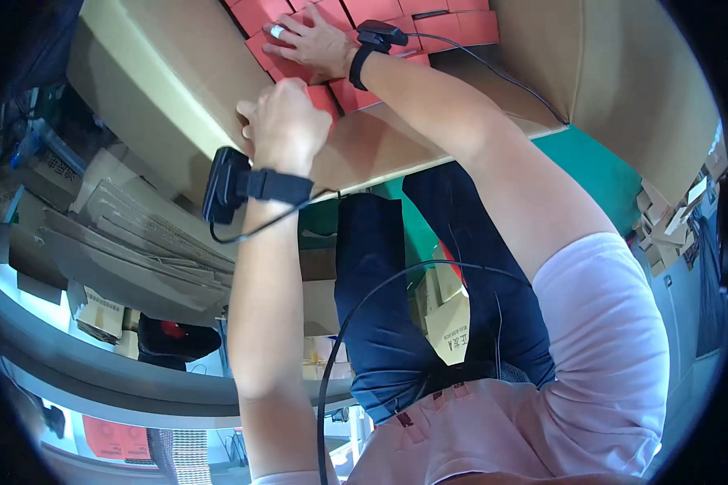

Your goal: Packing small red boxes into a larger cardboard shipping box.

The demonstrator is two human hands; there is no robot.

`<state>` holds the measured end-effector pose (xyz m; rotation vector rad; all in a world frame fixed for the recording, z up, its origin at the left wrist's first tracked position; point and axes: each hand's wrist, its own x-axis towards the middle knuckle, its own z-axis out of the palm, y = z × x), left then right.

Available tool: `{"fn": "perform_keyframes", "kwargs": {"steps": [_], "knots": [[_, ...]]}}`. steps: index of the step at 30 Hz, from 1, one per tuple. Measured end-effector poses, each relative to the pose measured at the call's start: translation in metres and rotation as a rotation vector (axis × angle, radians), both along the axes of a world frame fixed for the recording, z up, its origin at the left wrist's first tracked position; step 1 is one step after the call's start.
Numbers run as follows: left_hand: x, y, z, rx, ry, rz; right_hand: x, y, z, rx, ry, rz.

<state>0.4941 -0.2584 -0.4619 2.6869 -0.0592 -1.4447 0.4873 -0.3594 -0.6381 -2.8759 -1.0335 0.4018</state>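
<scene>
Small red boxes [380, 12] fill rows inside a large open cardboard carton [380, 149]. My left hand [287, 121] is closed at the carton's near left side, its fingers curled on a red box [322, 100] whose edge shows beside the knuckles. My right hand [314, 47] lies just beyond, fingers spread over the tops of the red boxes, a ring on one finger. The left fingertips are partly hidden behind the back of the hand. Each wrist carries a black strap with a small device and a cable.
Carton flaps [170, 97] stand out to the left and right. Flattened cardboard sheets [129, 242] are stacked on the left, with a curved grey edge [137, 396] below them. A black cable [336, 339] loops across my lap. More cardboard pieces [667, 218] lie at the far right.
</scene>
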Motion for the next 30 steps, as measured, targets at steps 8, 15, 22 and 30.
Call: {"fn": "perform_keyframes", "kwargs": {"steps": [8, 15, 22, 30], "knots": [[-0.01, 0.008, -0.017, -0.144, -0.078, 0.063, -0.001, -0.002, -0.014, -0.031, -0.04, 0.014], [-0.081, 0.009, -0.016, -0.333, -0.261, -0.215, 0.002, -0.018, 0.011, 0.217, 0.059, -0.089], [-0.044, 0.048, -0.037, -0.307, -0.023, -0.133, -0.025, -0.05, 0.07, 0.638, 0.574, -0.554], [-0.104, 0.014, -0.016, -0.168, -0.177, 0.005, -0.074, -0.036, 0.129, 0.415, 0.998, -0.632]]}}
